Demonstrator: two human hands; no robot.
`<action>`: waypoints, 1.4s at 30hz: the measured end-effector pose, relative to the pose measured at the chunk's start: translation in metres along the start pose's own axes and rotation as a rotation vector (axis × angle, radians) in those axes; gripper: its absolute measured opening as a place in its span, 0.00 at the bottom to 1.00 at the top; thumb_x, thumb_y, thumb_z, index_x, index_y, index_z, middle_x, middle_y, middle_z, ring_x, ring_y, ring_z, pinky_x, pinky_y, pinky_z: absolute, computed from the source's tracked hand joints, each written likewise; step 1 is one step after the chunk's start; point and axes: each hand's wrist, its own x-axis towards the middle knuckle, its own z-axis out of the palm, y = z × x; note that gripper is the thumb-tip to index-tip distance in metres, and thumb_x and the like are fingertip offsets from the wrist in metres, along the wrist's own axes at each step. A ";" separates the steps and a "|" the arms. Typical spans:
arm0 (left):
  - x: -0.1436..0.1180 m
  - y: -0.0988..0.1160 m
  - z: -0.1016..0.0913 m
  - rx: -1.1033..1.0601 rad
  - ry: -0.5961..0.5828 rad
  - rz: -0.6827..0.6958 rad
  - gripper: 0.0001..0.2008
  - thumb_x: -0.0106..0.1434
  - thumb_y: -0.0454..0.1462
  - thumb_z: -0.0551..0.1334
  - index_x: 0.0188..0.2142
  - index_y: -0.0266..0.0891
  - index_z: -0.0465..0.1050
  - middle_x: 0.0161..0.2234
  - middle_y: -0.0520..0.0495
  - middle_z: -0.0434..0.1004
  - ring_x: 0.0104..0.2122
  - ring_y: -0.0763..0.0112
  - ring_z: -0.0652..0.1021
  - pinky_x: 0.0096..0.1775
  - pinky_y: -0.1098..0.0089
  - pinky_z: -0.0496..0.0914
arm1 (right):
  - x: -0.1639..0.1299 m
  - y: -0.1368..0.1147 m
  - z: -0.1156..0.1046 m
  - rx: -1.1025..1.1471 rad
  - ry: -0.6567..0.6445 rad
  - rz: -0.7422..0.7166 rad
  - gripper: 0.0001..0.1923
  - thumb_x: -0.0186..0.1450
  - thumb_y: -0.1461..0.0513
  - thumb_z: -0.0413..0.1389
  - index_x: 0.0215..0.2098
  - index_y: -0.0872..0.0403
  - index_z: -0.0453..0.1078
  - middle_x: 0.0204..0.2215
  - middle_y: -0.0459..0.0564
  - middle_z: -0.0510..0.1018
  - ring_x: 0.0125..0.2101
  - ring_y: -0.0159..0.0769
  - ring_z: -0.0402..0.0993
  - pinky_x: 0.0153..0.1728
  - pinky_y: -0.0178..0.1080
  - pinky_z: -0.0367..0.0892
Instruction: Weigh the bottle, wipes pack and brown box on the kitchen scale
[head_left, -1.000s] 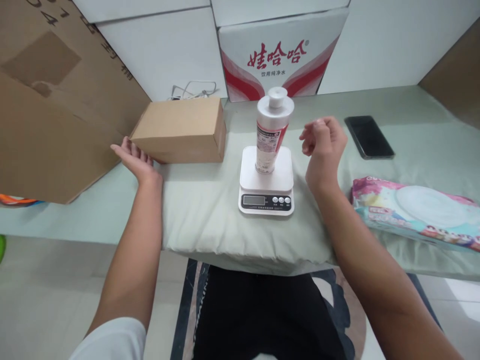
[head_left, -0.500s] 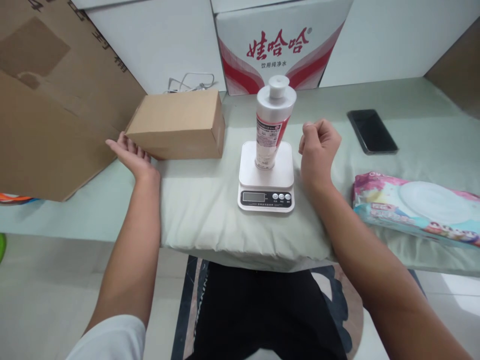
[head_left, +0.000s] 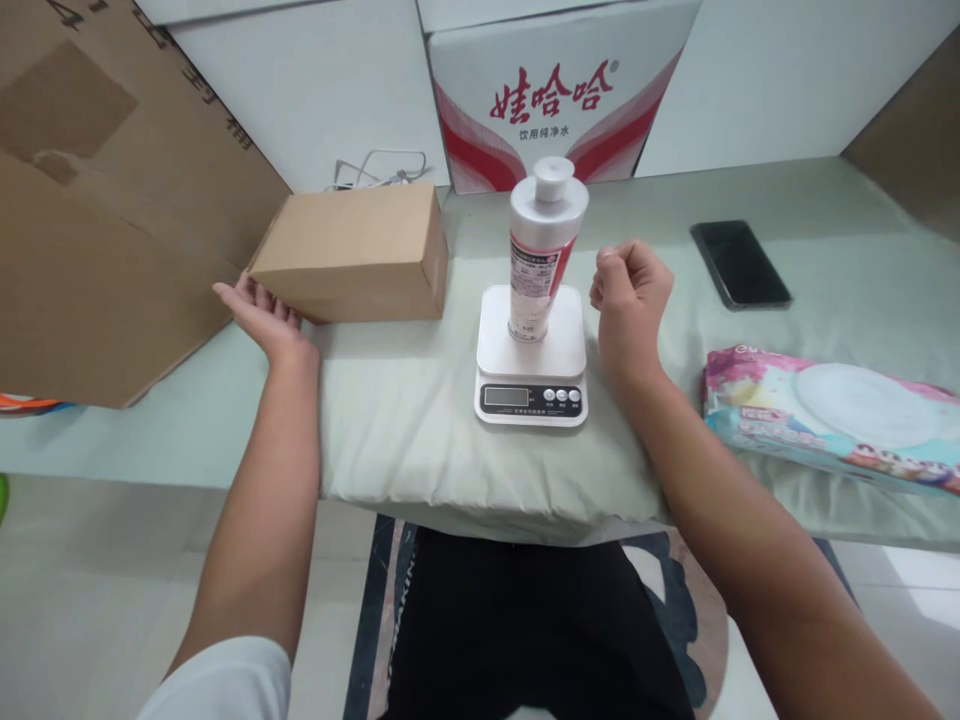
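LEFT HAND: left hand (head_left: 264, 318) open, palm up, touching near-left corner of brown cardboard box (head_left: 352, 252) | RIGHT HAND: right hand (head_left: 628, 296) now curled into an empty fist, lowered just right of white digital scale (head_left: 532, 360) | ITEM: white tube with red label (head_left: 541, 250) stands cap-up on scale, released and unmoved | DISPLAY: unreadable

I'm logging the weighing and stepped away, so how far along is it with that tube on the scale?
Done: the white tube with red label stands cap-up on the white kitchen scale, no hand touching it. In hand: nothing; the right hand is a closed fist beside the tube, the left hand lies open against the brown cardboard box. Left: the scale's display is unreadable, so a reading can't be confirmed.
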 end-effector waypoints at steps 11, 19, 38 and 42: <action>-0.002 0.000 0.003 0.031 -0.049 0.026 0.43 0.71 0.68 0.42 0.67 0.40 0.64 0.71 0.34 0.68 0.72 0.61 0.70 0.66 0.64 0.70 | -0.009 -0.016 0.002 -0.057 -0.278 -0.110 0.22 0.68 0.41 0.61 0.52 0.43 0.75 0.48 0.50 0.82 0.49 0.45 0.76 0.43 0.46 0.74; -0.006 0.000 0.012 -0.058 -0.002 0.027 0.29 0.75 0.51 0.49 0.61 0.34 0.70 0.68 0.34 0.73 0.68 0.63 0.75 0.67 0.65 0.69 | -0.014 -0.015 0.009 -0.077 -0.364 -0.121 0.26 0.63 0.45 0.68 0.55 0.44 0.74 0.47 0.48 0.84 0.44 0.42 0.77 0.42 0.46 0.74; -0.001 -0.005 0.009 -0.009 -0.055 0.101 0.35 0.68 0.59 0.50 0.60 0.35 0.71 0.67 0.33 0.74 0.67 0.61 0.76 0.68 0.64 0.68 | -0.016 -0.022 0.009 -0.091 -0.312 -0.132 0.28 0.62 0.48 0.69 0.58 0.40 0.71 0.40 0.45 0.81 0.36 0.39 0.75 0.34 0.44 0.72; -0.004 -0.004 0.011 -0.028 -0.048 0.108 0.34 0.69 0.58 0.50 0.58 0.35 0.72 0.66 0.33 0.74 0.68 0.60 0.75 0.68 0.63 0.68 | -0.009 -0.048 -0.005 -0.091 -0.214 -0.173 0.25 0.62 0.52 0.70 0.54 0.43 0.68 0.40 0.46 0.82 0.34 0.38 0.76 0.31 0.42 0.69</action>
